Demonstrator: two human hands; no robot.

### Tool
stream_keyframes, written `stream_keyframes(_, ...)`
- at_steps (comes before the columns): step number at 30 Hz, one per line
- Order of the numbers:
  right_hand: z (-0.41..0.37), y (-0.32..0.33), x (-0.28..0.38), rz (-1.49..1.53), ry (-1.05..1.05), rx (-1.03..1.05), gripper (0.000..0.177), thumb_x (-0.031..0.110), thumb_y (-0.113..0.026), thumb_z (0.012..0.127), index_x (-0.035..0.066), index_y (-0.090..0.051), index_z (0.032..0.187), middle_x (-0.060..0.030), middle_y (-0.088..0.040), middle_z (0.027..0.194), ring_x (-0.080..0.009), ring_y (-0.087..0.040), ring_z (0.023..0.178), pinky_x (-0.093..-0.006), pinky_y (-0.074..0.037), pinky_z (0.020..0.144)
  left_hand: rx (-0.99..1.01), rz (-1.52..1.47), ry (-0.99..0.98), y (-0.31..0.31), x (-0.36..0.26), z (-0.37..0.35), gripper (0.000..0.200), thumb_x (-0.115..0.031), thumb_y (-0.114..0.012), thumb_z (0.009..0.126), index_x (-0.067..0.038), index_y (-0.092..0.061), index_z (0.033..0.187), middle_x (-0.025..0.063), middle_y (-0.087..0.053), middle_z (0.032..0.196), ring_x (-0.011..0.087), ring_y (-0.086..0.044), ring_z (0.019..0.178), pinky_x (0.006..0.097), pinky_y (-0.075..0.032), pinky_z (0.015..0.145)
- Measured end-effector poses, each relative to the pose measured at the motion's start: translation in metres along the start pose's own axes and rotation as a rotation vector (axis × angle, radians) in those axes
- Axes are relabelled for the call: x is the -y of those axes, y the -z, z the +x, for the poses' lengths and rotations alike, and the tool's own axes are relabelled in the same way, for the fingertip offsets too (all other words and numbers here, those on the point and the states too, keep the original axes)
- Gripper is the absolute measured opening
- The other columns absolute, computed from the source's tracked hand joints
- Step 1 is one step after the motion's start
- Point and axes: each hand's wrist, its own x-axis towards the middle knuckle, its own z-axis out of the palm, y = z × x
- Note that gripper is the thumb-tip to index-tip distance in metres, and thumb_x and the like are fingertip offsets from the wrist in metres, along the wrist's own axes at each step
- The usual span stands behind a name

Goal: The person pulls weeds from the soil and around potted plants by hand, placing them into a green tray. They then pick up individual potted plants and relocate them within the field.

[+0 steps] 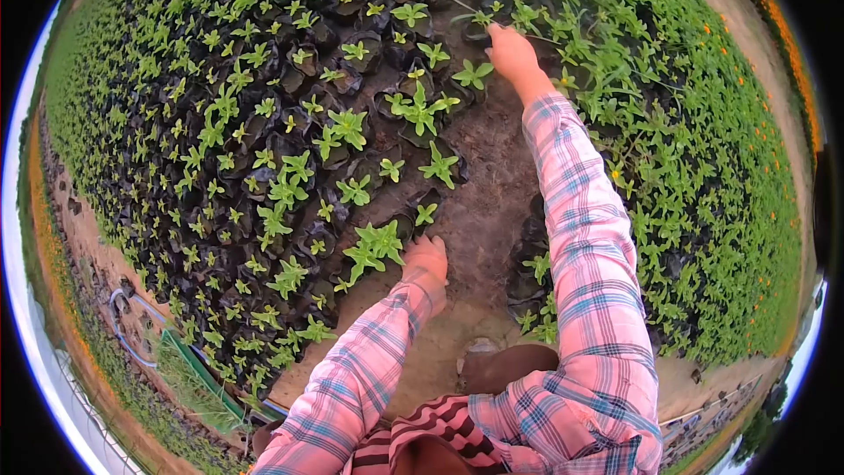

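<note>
My right hand (512, 54) reaches far forward to the edge of the right-hand plants, its fingers pinched together. A thin grass stalk (461, 3) runs up to the fingertips, and a blade trails out on the other side. My left hand (425, 262) is lower down, at the near edge of the left-hand bed, beside a small seedling (426, 214) in a black plastic bag. Its fingers point down and away from me, and their tips are mostly hidden. A larger leafy seedling (376, 244) stands just left of that hand.
Rows of seedlings in black bags (290, 123) fill the left side. Denser, taller plants (694, 185) with some orange flowers cover the right. A bare soil strip (489, 167) runs between them. A green crate-like frame (200, 376) holding grass lies at lower left.
</note>
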Motion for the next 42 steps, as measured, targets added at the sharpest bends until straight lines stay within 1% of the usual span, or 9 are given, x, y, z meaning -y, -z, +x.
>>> stream_keyframes(10,0.025,-0.002,0.015,0.323,-0.147,-0.222,0.016,0.013,-0.062,0.074,0.004,-0.06,0.087,-0.0211,-0.063,0.081,-0.0377,-0.062,0.078,-0.0446,-0.049,0.072,0.029,-0.019,0.013,-0.005,0.0,0.001,0.075,-0.034,-0.086,0.055,-0.013,-0.046,0.116,0.0142,-0.04,0.12,0.034,-0.043,0.112,0.0481,-0.045,0.083)
stream_keyframes(14,0.016,-0.011,0.019,0.341,-0.033,0.13,0.028,0.013,-0.06,0.078,0.006,-0.058,0.105,-0.0197,-0.063,0.096,-0.0362,-0.059,0.094,-0.0424,-0.048,0.082,-0.03,0.07,0.006,-0.002,-0.002,-0.001,0.074,-0.04,-0.084,0.056,-0.009,-0.045,0.11,0.012,-0.044,0.113,0.0311,-0.049,0.105,0.0428,-0.046,0.079)
stream_keyframes(20,-0.023,0.023,0.015,0.408,-0.145,0.058,0.039,0.009,-0.057,0.078,0.015,-0.053,0.116,-0.0143,-0.062,0.104,-0.0329,-0.059,0.095,-0.041,-0.048,0.082,-0.023,0.058,0.014,0.003,-0.003,-0.004,0.072,-0.04,-0.084,0.056,-0.01,-0.045,0.108,0.0113,-0.044,0.112,0.0308,-0.049,0.105,0.0424,-0.046,0.081)
stream_keyframes(22,-0.047,0.02,0.003,0.243,0.108,0.071,0.042,0.009,-0.058,0.079,0.013,-0.051,0.121,-0.0133,-0.063,0.098,-0.0312,-0.061,0.088,-0.0368,-0.049,0.079,0.032,0.05,0.013,0.003,-0.003,-0.001,0.075,-0.04,-0.084,0.057,-0.011,-0.044,0.113,0.0121,-0.041,0.118,0.0318,-0.045,0.111,0.0448,-0.045,0.083)
stream_keyframes(25,-0.066,0.032,-0.005,0.206,0.138,0.091,0.038,0.008,-0.057,0.081,0.011,-0.053,0.119,-0.0127,-0.064,0.094,-0.0292,-0.062,0.083,-0.0348,-0.049,0.075,0.05,0.052,0.018,0.004,-0.003,-0.001,0.075,-0.039,-0.085,0.056,-0.011,-0.044,0.113,0.0125,-0.041,0.119,0.0324,-0.044,0.113,0.0451,-0.045,0.084)
stream_keyframes(29,-0.062,0.064,-0.009,0.571,-0.183,-0.054,0.028,0.007,-0.056,0.083,0.007,-0.059,0.111,-0.0137,-0.063,0.089,-0.0221,-0.06,0.073,-0.0305,-0.048,0.067,0.136,0.064,0.03,0.011,-0.004,0.0,0.075,-0.04,-0.083,0.061,-0.013,-0.042,0.118,0.012,-0.04,0.123,0.0316,-0.042,0.117,0.0471,-0.044,0.085)
stream_keyframes(30,-0.057,0.071,-0.014,0.46,-0.18,-0.103,0.028,0.008,-0.057,0.081,0.008,-0.058,0.109,-0.0156,-0.061,0.098,-0.0326,-0.06,0.091,-0.0384,-0.048,0.079,0.134,0.066,0.022,0.012,-0.005,0.0,0.075,-0.04,-0.083,0.061,-0.013,-0.042,0.118,0.012,-0.04,0.123,0.0316,-0.042,0.117,0.0471,-0.044,0.085)
stream_keyframes(37,-0.024,0.074,-0.039,-0.204,-0.34,-0.318,0.021,0.007,-0.059,0.076,0.001,-0.055,0.096,-0.0152,-0.055,0.102,-0.0323,-0.055,0.097,-0.0421,-0.05,0.078,0.065,0.071,0.022,0.004,-0.003,0.001,0.075,-0.04,-0.085,0.057,-0.011,-0.043,0.113,0.0114,-0.042,0.118,0.0315,-0.046,0.112,0.0456,-0.044,0.085)
stream_keyframes(42,-0.017,0.073,-0.063,-0.458,-0.248,-0.096,0.02,0.015,-0.063,0.074,0.006,-0.062,0.093,-0.012,-0.057,0.101,-0.0292,-0.054,0.096,-0.0393,-0.049,0.078,0.026,0.08,0.016,0.004,-0.003,-0.002,0.075,-0.041,-0.086,0.054,-0.011,-0.044,0.109,0.0117,-0.044,0.115,0.0312,-0.047,0.11,0.0436,-0.045,0.085)
